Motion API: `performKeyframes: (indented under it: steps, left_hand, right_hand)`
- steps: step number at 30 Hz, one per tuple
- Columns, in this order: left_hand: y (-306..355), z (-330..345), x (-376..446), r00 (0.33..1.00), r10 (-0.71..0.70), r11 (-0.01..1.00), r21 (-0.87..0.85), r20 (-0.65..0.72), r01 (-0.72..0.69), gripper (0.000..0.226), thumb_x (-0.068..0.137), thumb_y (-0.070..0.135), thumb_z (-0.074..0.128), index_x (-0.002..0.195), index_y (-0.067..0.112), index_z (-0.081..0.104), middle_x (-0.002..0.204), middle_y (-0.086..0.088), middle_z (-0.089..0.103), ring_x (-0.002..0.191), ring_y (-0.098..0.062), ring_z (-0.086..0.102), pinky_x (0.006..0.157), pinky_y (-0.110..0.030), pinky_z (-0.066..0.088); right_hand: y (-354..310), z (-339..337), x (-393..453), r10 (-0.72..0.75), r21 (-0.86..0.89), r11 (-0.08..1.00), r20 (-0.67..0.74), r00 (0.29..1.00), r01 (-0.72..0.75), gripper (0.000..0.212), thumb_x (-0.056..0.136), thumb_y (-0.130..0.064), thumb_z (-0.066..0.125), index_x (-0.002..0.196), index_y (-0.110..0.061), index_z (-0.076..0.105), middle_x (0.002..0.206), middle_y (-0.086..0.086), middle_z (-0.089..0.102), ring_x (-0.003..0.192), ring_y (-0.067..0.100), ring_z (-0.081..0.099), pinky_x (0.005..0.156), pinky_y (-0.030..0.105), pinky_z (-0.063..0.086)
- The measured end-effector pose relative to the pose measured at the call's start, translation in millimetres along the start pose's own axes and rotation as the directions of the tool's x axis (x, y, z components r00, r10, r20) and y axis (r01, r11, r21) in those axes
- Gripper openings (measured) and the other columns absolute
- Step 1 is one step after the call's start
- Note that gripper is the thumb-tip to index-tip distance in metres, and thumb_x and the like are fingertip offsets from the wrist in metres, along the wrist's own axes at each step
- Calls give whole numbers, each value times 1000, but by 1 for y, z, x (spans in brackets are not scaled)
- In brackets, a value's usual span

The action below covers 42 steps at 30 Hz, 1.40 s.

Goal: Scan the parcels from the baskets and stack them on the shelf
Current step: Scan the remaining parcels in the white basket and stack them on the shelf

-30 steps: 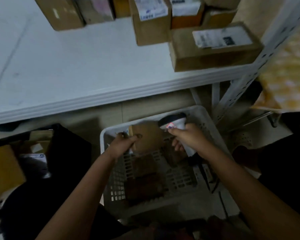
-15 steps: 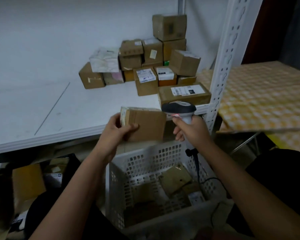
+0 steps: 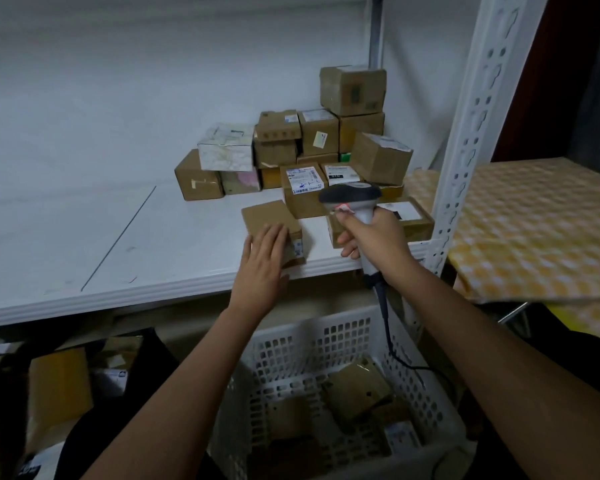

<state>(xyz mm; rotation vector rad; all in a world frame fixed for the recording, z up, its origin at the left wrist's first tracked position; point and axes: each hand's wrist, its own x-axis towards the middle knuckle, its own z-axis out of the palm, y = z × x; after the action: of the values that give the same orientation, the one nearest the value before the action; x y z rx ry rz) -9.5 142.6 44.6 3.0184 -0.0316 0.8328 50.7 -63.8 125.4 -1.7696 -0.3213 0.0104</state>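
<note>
Wide bare white shelf (image 3: 84, 237) to the left; stacked cardboard parcels (image 3: 312, 143) crowding the back right by the perforated upright (image 3: 465, 133). Small flat brown box (image 3: 271, 220) near the front edge, under the flat, straight-fingered left hand (image 3: 262, 261). Right hand (image 3: 374, 237) wrapped around the scanner (image 3: 352, 199). White lattice basket (image 3: 329, 337) below.

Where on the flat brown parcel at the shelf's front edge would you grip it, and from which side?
Grip the flat brown parcel across its two long sides, coming from above: it lies flat, its top bare beyond the left hand, and stacked boxes crowd its right rear.
</note>
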Motion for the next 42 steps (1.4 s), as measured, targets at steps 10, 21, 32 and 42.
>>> performKeyframes:
  steps: [10, 21, 32, 42]
  left_hand:
    - [-18, -16, 6, 626, -676, 204, -717, 389, 666, 66, 100, 47, 52, 154, 16, 30, 159, -11, 28, 140, -30, 39, 110, -44, 40]
    - [-13, -9, 47, 691, -523, 164, -736, 500, 656, 52, 100, 56, 46, 143, 26, 47, 133, -9, 60, 115, -27, 60, 101, -42, 48]
    - [-9, -14, 50, 703, -641, 177, -831, 310, 528, 73, 90, 36, 71, 148, 27, 29, 136, -12, 50, 113, -24, 58, 69, -19, 54]
    - [-20, -18, 6, 865, -498, 716, -590, -56, 374, 93, 83, 28, 80, 155, 9, 23, 150, -10, 34, 137, -20, 39, 106, -23, 37]
  right_hand:
    - [-2, 39, 34, 21, -67, 998, 33, 999, -18, 28, 95, -38, 61, 98, -11, 67, 86, 5, 75, 59, 17, 70, 55, 24, 53]
    - [-2, 66, 52, 92, -163, 984, 96, 991, -76, 38, 95, -43, 59, 105, -6, 63, 62, 3, 69, 49, 7, 65, 49, 16, 46]
    - [8, 40, 50, 154, -19, 988, 21, 988, -153, 35, 94, -37, 63, 102, -4, 66, 77, 8, 73, 64, 24, 72, 68, 34, 58]
    - [-3, 36, 39, 117, 16, 993, 46, 992, -118, 34, 94, -36, 63, 106, -5, 67, 97, 4, 73, 58, 15, 69, 59, 25, 56]
